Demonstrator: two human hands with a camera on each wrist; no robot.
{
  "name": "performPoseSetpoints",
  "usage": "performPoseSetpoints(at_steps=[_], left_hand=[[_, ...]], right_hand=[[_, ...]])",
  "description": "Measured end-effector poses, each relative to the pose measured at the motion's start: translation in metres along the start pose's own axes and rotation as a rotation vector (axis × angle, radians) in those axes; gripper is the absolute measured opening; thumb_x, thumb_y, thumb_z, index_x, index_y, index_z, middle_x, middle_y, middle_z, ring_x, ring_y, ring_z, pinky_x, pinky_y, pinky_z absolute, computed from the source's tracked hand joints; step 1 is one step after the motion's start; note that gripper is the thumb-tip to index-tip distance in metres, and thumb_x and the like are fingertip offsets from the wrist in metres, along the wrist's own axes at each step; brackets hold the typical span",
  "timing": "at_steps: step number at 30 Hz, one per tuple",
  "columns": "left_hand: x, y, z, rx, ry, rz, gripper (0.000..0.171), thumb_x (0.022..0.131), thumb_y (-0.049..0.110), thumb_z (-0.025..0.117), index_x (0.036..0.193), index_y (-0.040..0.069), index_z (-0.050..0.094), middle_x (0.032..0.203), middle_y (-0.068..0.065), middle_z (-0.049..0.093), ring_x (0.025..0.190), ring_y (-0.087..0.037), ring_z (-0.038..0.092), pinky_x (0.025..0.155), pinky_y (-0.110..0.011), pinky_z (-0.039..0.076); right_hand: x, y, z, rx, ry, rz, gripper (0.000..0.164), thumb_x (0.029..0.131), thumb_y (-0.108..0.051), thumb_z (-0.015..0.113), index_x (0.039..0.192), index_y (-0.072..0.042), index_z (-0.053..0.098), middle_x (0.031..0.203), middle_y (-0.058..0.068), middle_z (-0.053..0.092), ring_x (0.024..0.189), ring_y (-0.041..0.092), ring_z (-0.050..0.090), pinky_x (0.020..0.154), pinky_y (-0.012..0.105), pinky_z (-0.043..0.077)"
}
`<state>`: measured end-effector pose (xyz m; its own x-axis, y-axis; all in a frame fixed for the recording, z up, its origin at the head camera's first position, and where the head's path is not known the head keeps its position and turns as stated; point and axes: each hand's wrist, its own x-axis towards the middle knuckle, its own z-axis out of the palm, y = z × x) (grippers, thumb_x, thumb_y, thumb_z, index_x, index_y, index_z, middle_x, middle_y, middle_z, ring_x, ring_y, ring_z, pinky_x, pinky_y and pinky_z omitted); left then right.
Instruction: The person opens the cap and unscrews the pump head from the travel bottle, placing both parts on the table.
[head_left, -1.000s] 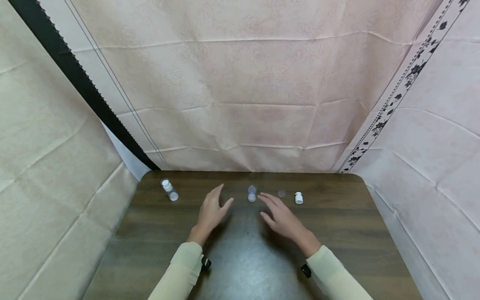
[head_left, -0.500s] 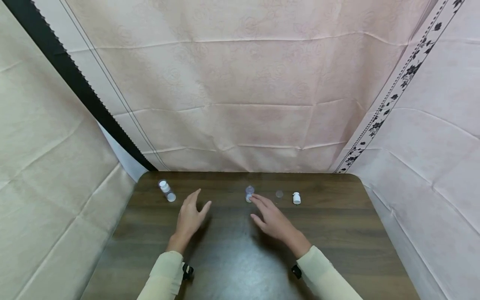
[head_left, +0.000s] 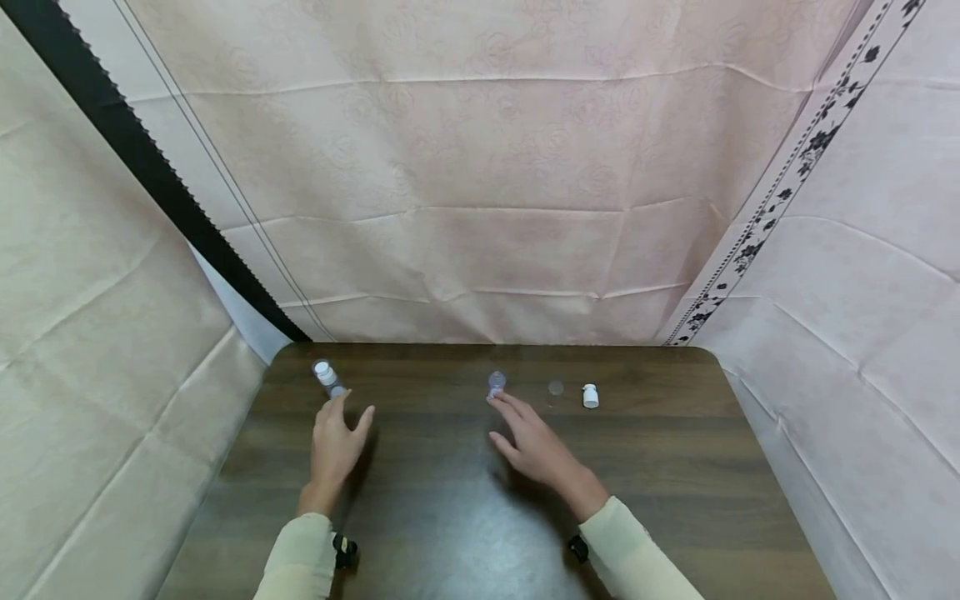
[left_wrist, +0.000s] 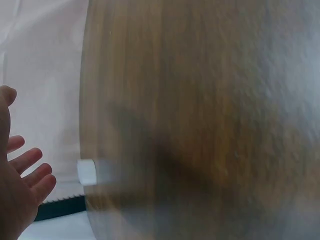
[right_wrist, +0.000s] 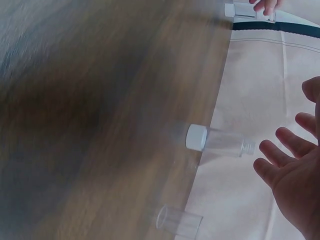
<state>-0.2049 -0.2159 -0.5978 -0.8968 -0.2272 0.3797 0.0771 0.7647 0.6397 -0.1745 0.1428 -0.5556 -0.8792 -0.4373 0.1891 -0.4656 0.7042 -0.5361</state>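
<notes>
My left hand point(head_left: 334, 446), fingers spread, reaches to a small clear bottle point(head_left: 326, 372) with white parts at the table's back left. Its fingertips overlap the lower end of that bottle in the head view; whether they touch it I cannot tell. My right hand point(head_left: 536, 446) has its fingers extended at a second clear bottle point(head_left: 497, 381), which stands on a white cap point(right_wrist: 196, 137) with its threaded neck up. In the right wrist view a gap shows between those fingers and the bottle. Neither hand holds anything.
A clear cup-like cover point(right_wrist: 181, 221) stands right of the middle bottle. Farther right is a small white nozzle-like piece point(head_left: 591, 396). The brown wooden table point(head_left: 450, 517) ends at a pale curtain point(head_left: 480, 275) behind, with cloth on both sides.
My left hand has moved left, from the middle of the table to the left bottle. My right hand has shifted slightly left, its fingertips now overlapping the middle bottle's lower part.
</notes>
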Motion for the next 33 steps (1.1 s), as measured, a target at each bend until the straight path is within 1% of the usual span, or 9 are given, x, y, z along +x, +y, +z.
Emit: performPoseSetpoints(at_steps=[4, 7, 10, 12, 15, 19, 23, 29, 33], left_hand=[[0.002, -0.012, -0.005, -0.024, 0.050, -0.020, 0.053, 0.093, 0.023, 0.078, 0.133, -0.006, 0.061, 0.131, -0.031, 0.061, 0.120, -0.051, 0.056, 0.102, -0.064, 0.044], [0.006, -0.021, -0.008, -0.038, 0.091, -0.043, 0.050, 0.092, 0.020, 0.078, 0.128, -0.009, 0.062, 0.126, -0.033, 0.061, 0.118, -0.051, 0.056, 0.102, -0.064, 0.043], [0.011, -0.028, -0.011, -0.043, 0.128, -0.080, 0.045, 0.091, 0.019, 0.079, 0.122, -0.009, 0.063, 0.121, -0.033, 0.061, 0.115, -0.050, 0.056, 0.101, -0.062, 0.043], [0.014, -0.032, -0.012, -0.050, 0.136, -0.110, 0.044, 0.091, 0.019, 0.080, 0.120, -0.009, 0.062, 0.119, -0.032, 0.060, 0.113, -0.050, 0.056, 0.100, -0.061, 0.043], [0.019, -0.037, -0.015, -0.055, 0.103, -0.162, 0.048, 0.092, 0.020, 0.079, 0.125, -0.008, 0.058, 0.122, -0.032, 0.058, 0.116, -0.049, 0.054, 0.100, -0.061, 0.042], [0.026, -0.042, -0.016, -0.060, 0.021, -0.229, 0.063, 0.093, 0.025, 0.077, 0.139, -0.008, 0.049, 0.132, -0.033, 0.054, 0.122, -0.047, 0.052, 0.103, -0.061, 0.041], [0.035, -0.046, -0.016, -0.082, -0.039, -0.279, 0.074, 0.094, 0.027, 0.075, 0.149, -0.006, 0.039, 0.141, -0.034, 0.050, 0.130, -0.048, 0.050, 0.108, -0.063, 0.040], [0.049, -0.051, -0.013, -0.120, -0.104, -0.315, 0.083, 0.095, 0.028, 0.076, 0.156, -0.004, 0.030, 0.153, -0.034, 0.042, 0.142, -0.048, 0.044, 0.115, -0.060, 0.037], [0.057, -0.051, -0.011, -0.149, -0.125, -0.340, 0.085, 0.093, 0.029, 0.077, 0.157, -0.002, 0.031, 0.157, -0.030, 0.041, 0.144, -0.046, 0.042, 0.117, -0.058, 0.037]], right_hand=[[0.001, -0.004, 0.008, 0.005, 0.001, 0.007, 0.057, 0.106, -0.033, 0.060, 0.158, -0.018, 0.041, 0.163, 0.011, 0.041, 0.149, 0.028, 0.042, 0.116, 0.050, 0.042], [0.001, -0.005, 0.013, 0.012, 0.006, 0.006, 0.057, 0.105, -0.032, 0.060, 0.157, -0.017, 0.042, 0.163, 0.008, 0.041, 0.148, 0.027, 0.042, 0.115, 0.049, 0.043], [0.001, -0.005, 0.016, 0.022, 0.007, 0.011, 0.056, 0.106, -0.032, 0.060, 0.157, -0.017, 0.043, 0.163, 0.005, 0.041, 0.149, 0.025, 0.041, 0.116, 0.048, 0.042], [0.001, -0.005, 0.017, 0.038, 0.011, 0.015, 0.056, 0.105, -0.031, 0.060, 0.157, -0.016, 0.044, 0.163, 0.006, 0.041, 0.149, 0.026, 0.041, 0.117, 0.049, 0.042], [0.001, -0.004, 0.018, 0.057, 0.007, 0.036, 0.056, 0.106, -0.032, 0.060, 0.157, -0.015, 0.044, 0.163, 0.005, 0.040, 0.149, 0.026, 0.040, 0.117, 0.050, 0.041], [0.001, -0.003, 0.019, 0.067, 0.003, 0.049, 0.056, 0.106, -0.032, 0.060, 0.157, -0.015, 0.043, 0.164, 0.005, 0.040, 0.149, 0.026, 0.041, 0.117, 0.051, 0.040], [0.001, -0.003, 0.022, 0.075, 0.007, 0.043, 0.056, 0.106, -0.031, 0.060, 0.157, -0.015, 0.043, 0.163, 0.007, 0.041, 0.149, 0.026, 0.041, 0.117, 0.051, 0.040], [0.003, -0.007, 0.027, 0.080, 0.000, 0.053, 0.056, 0.106, -0.031, 0.060, 0.157, -0.016, 0.043, 0.164, 0.007, 0.040, 0.150, 0.027, 0.040, 0.117, 0.052, 0.040], [0.005, -0.012, 0.030, 0.098, -0.024, 0.063, 0.056, 0.106, -0.031, 0.060, 0.157, -0.017, 0.042, 0.164, 0.008, 0.039, 0.150, 0.028, 0.039, 0.117, 0.054, 0.040]])
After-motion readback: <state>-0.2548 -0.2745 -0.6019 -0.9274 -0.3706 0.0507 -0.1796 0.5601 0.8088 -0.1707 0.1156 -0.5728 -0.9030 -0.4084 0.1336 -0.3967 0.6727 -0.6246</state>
